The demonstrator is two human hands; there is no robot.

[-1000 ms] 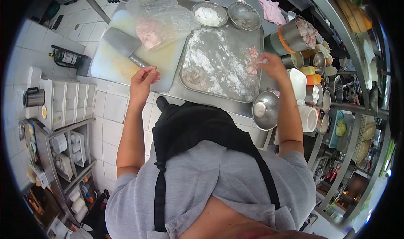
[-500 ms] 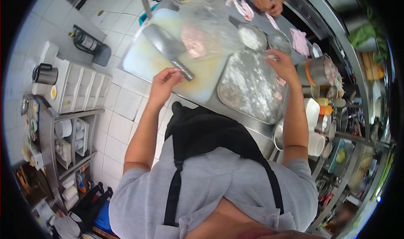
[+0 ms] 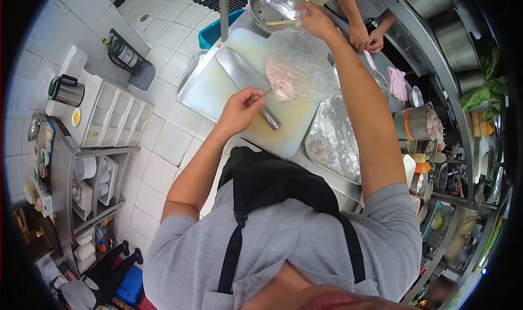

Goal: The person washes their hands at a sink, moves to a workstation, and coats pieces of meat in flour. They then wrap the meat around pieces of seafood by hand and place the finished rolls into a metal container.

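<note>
My left hand (image 3: 243,110) hovers over the near edge of the white cutting board (image 3: 204,94), fingers half curled with nothing visible in them. Beside it lies a wide-bladed cleaver (image 3: 239,69), its metal handle pointing towards me. My right hand (image 3: 317,21) is stretched out to the rim of a metal bowl (image 3: 265,2), fingers apart and slightly blurred. A pale wooden stick (image 3: 282,22) rests in that bowl. Between my hands, pink raw meat (image 3: 280,80) lies in or under a clear plastic bag (image 3: 308,73) on the board.
A floured metal tray (image 3: 333,138) sits right of the board, partly behind my right forearm. Another person's hands (image 3: 366,39) hold a pale strip at the far side. A pink cloth-like piece (image 3: 397,83), pots and a fire extinguisher (image 3: 124,55) stand around.
My right hand has moved from over the floured tray, away and left, to the metal bowl. My left hand stays near the cleaver handle. The camera view has shifted.
</note>
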